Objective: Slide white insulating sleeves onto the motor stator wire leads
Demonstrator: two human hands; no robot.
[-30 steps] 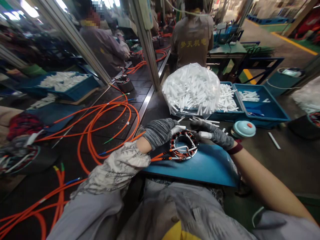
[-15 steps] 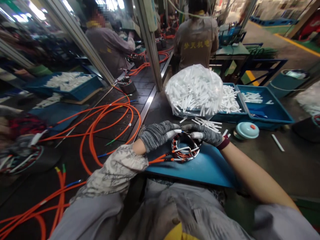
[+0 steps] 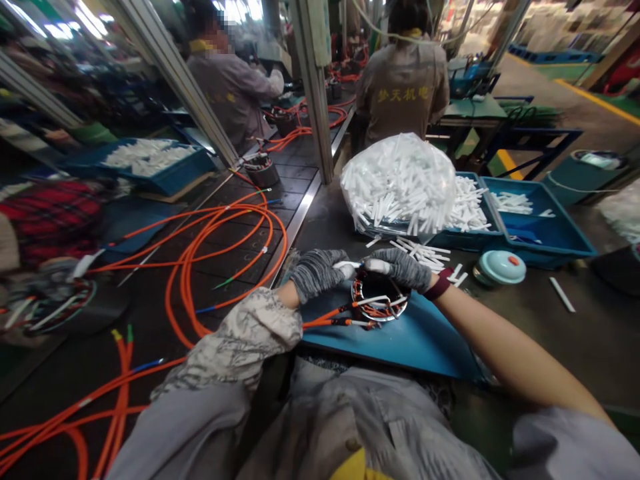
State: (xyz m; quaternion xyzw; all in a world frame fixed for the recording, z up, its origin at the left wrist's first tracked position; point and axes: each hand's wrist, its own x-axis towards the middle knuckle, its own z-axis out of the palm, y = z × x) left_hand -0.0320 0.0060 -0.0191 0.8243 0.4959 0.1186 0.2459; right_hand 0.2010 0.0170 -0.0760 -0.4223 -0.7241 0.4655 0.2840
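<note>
A motor stator (image 3: 356,298) with a bright metal rim and orange-and-black windings sits on a blue mat (image 3: 425,343) in front of me. My left hand (image 3: 323,275), in a grey knitted glove with pale fingertips, pinches a short white sleeve (image 3: 352,264) just above the stator's far rim. Against the sleeve's right end, my right hand (image 3: 403,268), gloved alike, has thumb and fingers pressed together. A dark wire end seems to be between them, though the fingers mostly cover it. Orange leads (image 3: 325,319) with white sleeves come out of the stator's near left side.
Loose white sleeves (image 3: 420,251) lie behind my right hand, before a clear bag of sleeves (image 3: 400,183) and blue bins (image 3: 550,243). A light-blue round container (image 3: 500,268) stands at right. Coiled orange cables (image 3: 173,300) spread leftward; a co-worker's gloved hand (image 3: 50,280) is at another stator.
My left fingers have curled in more tightly around the white sleeve, and both hands have come closer together. The whole view has shifted slightly; the stator stays on the mat.
</note>
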